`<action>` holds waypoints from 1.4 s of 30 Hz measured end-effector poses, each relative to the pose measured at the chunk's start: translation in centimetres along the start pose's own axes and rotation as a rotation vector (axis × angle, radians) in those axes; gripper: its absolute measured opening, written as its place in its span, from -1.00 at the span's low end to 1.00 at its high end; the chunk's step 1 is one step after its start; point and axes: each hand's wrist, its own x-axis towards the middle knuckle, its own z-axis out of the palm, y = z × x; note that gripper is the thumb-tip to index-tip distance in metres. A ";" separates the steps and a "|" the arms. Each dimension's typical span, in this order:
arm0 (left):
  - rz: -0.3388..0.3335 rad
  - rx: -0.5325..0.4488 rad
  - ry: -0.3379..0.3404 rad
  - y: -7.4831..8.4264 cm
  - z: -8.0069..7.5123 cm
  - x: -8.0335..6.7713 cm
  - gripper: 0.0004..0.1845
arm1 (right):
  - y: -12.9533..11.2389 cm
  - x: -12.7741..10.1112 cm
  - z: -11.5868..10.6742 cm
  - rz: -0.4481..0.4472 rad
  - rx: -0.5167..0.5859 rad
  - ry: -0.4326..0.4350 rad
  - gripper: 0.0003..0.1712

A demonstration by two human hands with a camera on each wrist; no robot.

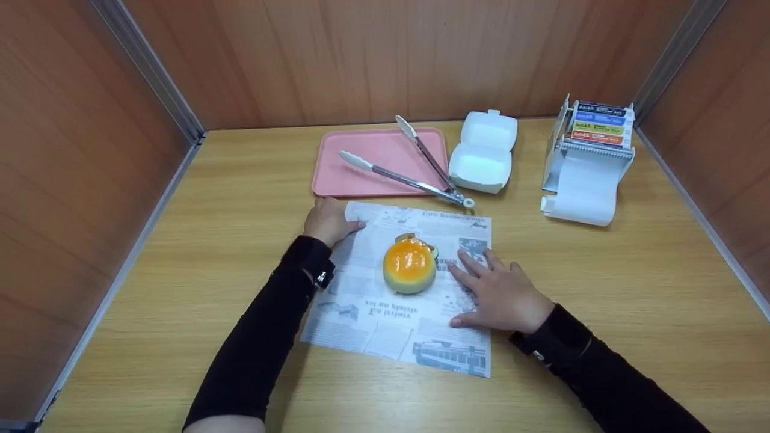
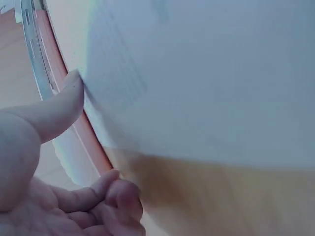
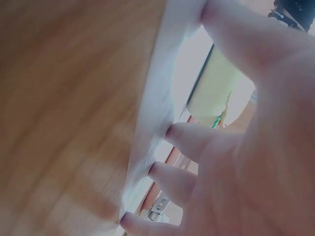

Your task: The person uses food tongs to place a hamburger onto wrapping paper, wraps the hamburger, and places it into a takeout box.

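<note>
Wooden table (image 1: pixel 601 313), walled on 3 sides by brown panels. On its near half lies a newspaper-print wrapping sheet (image 1: pixel 385 325), flat, printed side up. At the far edge sits a pink tray (image 1: pixel 361 156), just beyond the sheet's far edge. To the right stands a paper-roll dispenser (image 1: pixel 592 150) with a length of white paper hanging down onto the table (coloured labels on top, text too small to read). Between tray and dispenser rests a white clamshell box (image 1: pixel 484 150), lid open.

Metal tongs (image 1: pixel 415 165) lie across the tray, arms spread, the hinge end overhanging the tray toward the sheet's far edge.

Right hand (image 1: pixel 499 291): palm down, fingers straight and spread, pressing flat on the right part of the sheet, just beside the bun; nothing is gripped. The right wrist view confirms fingertips (image 3: pixel 182 135) on the paper.

Left hand (image 1: pixel 328 219): at the sheet's far left corner, holding the paper's edge; the left wrist view shows the thumb (image 2: pixel 59 108) against the paper edge with the other fingers curled beneath.

An orange-topped toy bun (image 1: pixel 409 264) stands on the middle of the sheet, between the 2 hands, touched by neither.
</note>
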 end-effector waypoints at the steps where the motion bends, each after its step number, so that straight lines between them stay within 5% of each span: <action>1: 0.012 -0.012 -0.001 0.0 0.0 0.1 -0.14 | -0.1 0.0 0.0 0.000 -0.003 0.000 0.29; 6: -0.001 -0.044 -0.045 -0.1 0.2 0.3 -0.20 | -0.3 -0.1 -0.2 0.004 -0.015 -0.006 0.28; 12: -0.081 0.027 -0.043 0.4 0.3 0.4 0.01 | -0.7 -0.4 -0.3 0.015 -0.026 -0.018 0.28; 19: -0.085 0.071 -0.068 1.5 0.4 0.4 -0.56 | -1.0 -0.5 -0.1 0.011 -0.044 0.003 0.27; 24: -0.048 -0.110 -0.086 1.3 0.6 0.4 -0.63 | -1.0 -0.5 -0.1 0.014 -0.038 0.005 0.27; 29: 0.068 -0.325 0.029 1.6 -0.2 0.1 -0.63 | -0.9 -0.1 -0.1 0.021 -0.017 -0.006 0.28; 36: 0.277 -0.213 0.297 3.2 -2.3 -1.9 -0.77 | -0.9 1.5 -0.5 0.021 0.017 -0.017 0.28; 42: 0.375 -0.159 0.361 4.8 -2.6 -5.0 -0.87 | -1.5 3.1 -1.4 0.049 0.002 -0.053 0.30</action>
